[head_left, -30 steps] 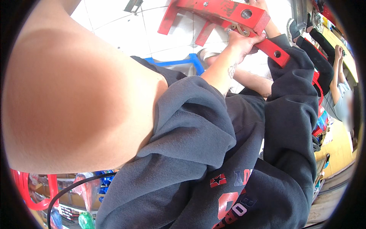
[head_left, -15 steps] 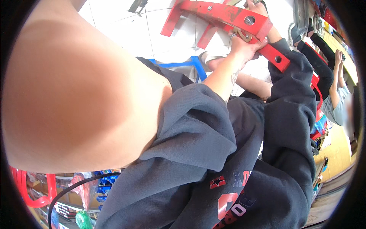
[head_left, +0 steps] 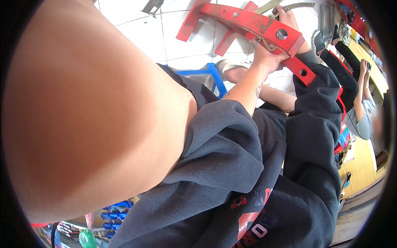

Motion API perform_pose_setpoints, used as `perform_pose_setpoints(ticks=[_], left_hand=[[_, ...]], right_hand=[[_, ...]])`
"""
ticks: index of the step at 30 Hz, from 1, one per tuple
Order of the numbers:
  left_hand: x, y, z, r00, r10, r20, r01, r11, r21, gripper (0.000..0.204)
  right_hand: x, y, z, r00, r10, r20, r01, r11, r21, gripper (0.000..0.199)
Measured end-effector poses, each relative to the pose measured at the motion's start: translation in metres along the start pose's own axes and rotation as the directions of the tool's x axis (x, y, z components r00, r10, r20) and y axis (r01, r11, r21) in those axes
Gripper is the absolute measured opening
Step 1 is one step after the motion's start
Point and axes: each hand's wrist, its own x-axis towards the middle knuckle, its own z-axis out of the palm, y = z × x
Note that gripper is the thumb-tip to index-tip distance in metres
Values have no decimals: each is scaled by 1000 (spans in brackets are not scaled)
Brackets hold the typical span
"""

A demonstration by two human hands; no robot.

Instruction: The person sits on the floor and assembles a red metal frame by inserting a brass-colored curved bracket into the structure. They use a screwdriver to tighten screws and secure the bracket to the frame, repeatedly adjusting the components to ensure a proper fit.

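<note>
A red metal frame (head_left: 244, 22) with holes and a threaded socket lies on the white tiled floor at the top of the view. My left hand (head_left: 268, 58), its forearm bare below a pushed-up grey sleeve, grips the frame's thick bar from beneath. My right hand (head_left: 289, 20), reaching out of a dark grey sleeve, is closed around a curved grey metal tool (head_left: 300, 5) at the bar's upper edge. A small metal ring hangs at my left wrist against the bar.
A large blurred skin-coloured shape (head_left: 91, 107) fills the left half. A blue metal frame (head_left: 215, 76) lies on the floor behind my left arm. Another person (head_left: 364, 111) in black trousers sits at the right beside a yellow wooden surface (head_left: 364, 165).
The red frame and both hands have slid slightly down and right in the view. My right hand and its metal tool show more fully at the top.
</note>
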Motion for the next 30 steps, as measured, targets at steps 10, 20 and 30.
perform_pose_setpoints(ticks=[10,20,30], left_hand=[[-1,11,-4,999,54,3,-54,981,185,39],[3,8,-37,816,577,-43,-359,563,744,42],[-11,23,-16,862,502,71,-328,444,834,38]], right_hand=[[13,6,29,822,568,33,-526,736,427,39],[10,-32,29,706,695,138,-622,514,591,54],[14,-40,35,682,728,67,-593,496,634,51]])
